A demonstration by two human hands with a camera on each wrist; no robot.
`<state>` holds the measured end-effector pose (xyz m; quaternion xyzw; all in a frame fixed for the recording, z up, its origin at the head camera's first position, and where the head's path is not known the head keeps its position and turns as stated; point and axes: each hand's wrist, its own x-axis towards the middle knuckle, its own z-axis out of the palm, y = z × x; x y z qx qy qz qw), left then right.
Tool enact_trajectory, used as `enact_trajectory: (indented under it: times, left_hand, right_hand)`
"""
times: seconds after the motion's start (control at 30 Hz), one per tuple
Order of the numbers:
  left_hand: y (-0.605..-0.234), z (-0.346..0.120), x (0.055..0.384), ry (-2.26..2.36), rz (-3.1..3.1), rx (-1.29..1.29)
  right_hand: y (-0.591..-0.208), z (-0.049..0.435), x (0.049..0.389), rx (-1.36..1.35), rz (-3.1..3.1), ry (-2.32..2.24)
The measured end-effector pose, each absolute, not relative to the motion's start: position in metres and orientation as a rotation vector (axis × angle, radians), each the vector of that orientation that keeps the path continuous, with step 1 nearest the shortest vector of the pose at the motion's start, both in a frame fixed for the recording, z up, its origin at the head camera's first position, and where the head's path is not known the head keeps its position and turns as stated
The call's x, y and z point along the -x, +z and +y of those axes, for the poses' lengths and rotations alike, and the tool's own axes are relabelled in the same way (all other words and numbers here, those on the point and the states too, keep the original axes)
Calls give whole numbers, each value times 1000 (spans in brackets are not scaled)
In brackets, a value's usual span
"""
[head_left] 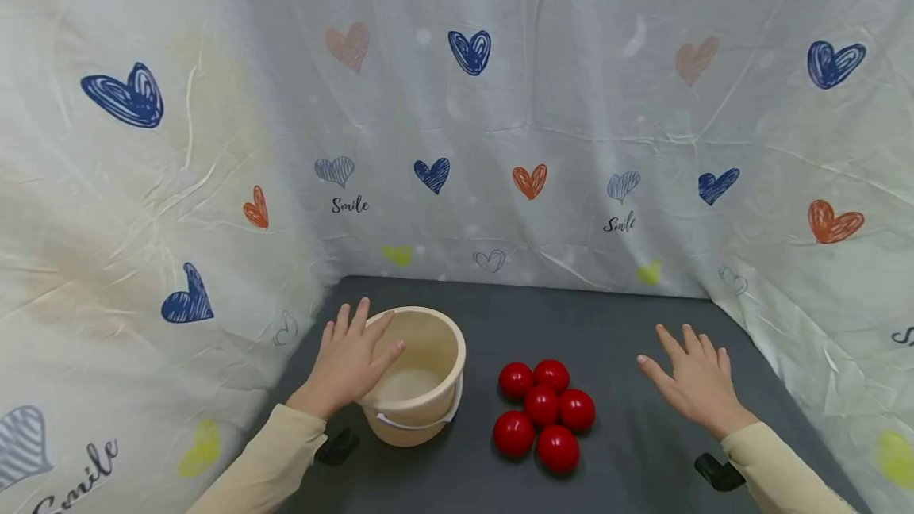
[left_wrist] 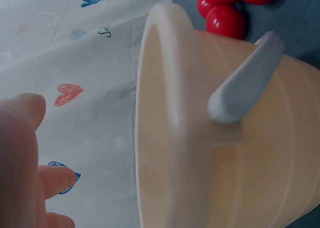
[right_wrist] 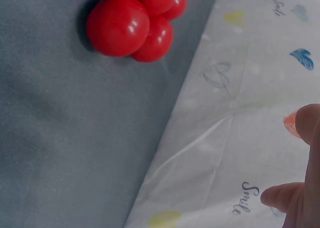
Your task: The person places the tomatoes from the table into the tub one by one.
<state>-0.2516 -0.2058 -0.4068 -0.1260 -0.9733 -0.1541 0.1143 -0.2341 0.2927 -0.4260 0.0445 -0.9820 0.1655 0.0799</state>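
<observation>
A cream bucket (head_left: 410,427) with a pale handle (head_left: 421,425) stands upright on the dark table, left of several shiny red balls (head_left: 540,405) grouped together. My left hand (head_left: 350,359) is spread over the bucket's left rim, fingers extended and holding nothing. In the left wrist view a gap shows between its fingers and the bucket (left_wrist: 260,138). Off to the right of the balls, my right hand (head_left: 696,383) hovers with straight, spread fingers and nothing in it. The right wrist view shows the balls (right_wrist: 118,25) well apart from that hand. What I see of the bucket's inside holds nothing.
The dark grey table (head_left: 614,324) meets a pale curtain (head_left: 528,101) printed with hearts, which hangs behind it and on both sides. Black straps (head_left: 717,473) sit at the wrists, below the sleeves (head_left: 778,462).
</observation>
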Motion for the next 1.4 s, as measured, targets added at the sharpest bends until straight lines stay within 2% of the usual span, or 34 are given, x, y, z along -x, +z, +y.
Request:
enact_trajectory:
  times: [0.33, 0.73, 1.4]
  left_hand:
    - [-427, -189, 221, -410, -2774, 471]
    - [-450, -176, 198, -384, -2825, 440]
    - [-494, -175, 208, -357, -2400, 437]
  right_hand:
    - [-437, 290, 233, -138, -2945, 500]
    - [-445, 291, 233, -140, -2947, 503]
    - [-454, 296, 229, -124, -2967, 526]
